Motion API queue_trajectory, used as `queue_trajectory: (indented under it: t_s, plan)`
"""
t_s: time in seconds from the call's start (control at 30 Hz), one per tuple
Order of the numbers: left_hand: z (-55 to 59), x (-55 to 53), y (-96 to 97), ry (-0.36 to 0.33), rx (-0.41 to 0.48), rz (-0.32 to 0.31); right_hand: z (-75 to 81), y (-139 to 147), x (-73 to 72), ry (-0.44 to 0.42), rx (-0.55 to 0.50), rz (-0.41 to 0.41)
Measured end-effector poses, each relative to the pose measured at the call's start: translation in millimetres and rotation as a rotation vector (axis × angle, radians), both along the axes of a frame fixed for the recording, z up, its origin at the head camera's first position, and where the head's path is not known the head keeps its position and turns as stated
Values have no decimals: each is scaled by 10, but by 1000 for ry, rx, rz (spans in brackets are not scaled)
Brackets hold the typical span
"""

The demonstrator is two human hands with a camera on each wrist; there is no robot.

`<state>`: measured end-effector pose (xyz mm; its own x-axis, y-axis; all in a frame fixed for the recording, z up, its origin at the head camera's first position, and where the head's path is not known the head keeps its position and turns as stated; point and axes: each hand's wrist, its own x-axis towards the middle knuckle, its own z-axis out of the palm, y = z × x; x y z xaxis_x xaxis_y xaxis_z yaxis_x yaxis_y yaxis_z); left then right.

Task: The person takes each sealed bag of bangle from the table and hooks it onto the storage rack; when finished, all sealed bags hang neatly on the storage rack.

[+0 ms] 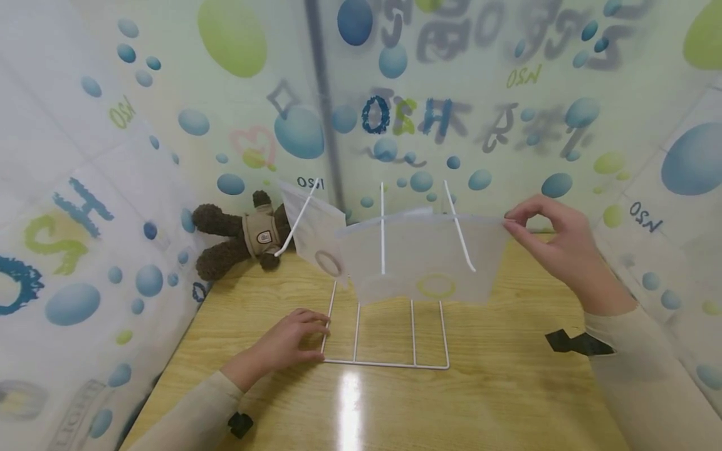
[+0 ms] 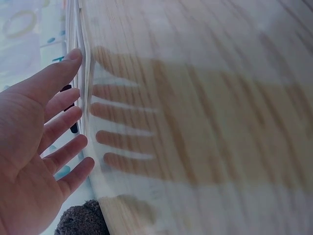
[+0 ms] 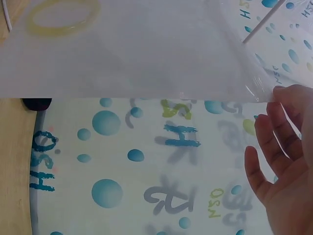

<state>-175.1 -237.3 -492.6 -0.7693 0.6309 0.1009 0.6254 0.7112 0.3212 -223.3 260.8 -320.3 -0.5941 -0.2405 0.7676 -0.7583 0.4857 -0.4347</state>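
Observation:
A white wire rack (image 1: 413,332) stands on the table, its upper prongs pointing toward me. My left hand (image 1: 287,341) rests at the left side of its base, fingers mostly straight, fingertips touching or very close to the wire. My right hand (image 1: 555,244) pinches the top right corner of a translucent plastic bag (image 1: 395,257) between thumb and index finger. Inside that bag shows a yellow ring (image 1: 436,297). The bag's top edge crosses the middle and right prongs; how it hangs there I cannot tell. Another translucent bag (image 1: 310,225), with a brownish ring, hangs at the left prong.
A dark brown teddy bear (image 1: 217,260) in a beige hoodie lies behind the rack at the left, its head partly hidden by a bag. Printed sheets (image 1: 474,138) with bubbles and lettering wall the wooden table (image 1: 507,376) at the back and sides.

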Motion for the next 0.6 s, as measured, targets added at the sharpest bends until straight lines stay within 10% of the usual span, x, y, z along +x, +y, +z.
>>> queue_trajectory:
  t_s: [0.33, 0.6]
  plan:
    - [-11, 15, -1, 6, 3, -1, -90, 157, 207, 10, -42, 17]
    - [-8, 62, -3, 112, 61, 11, -369, 369, 335, 22, 113, -100]
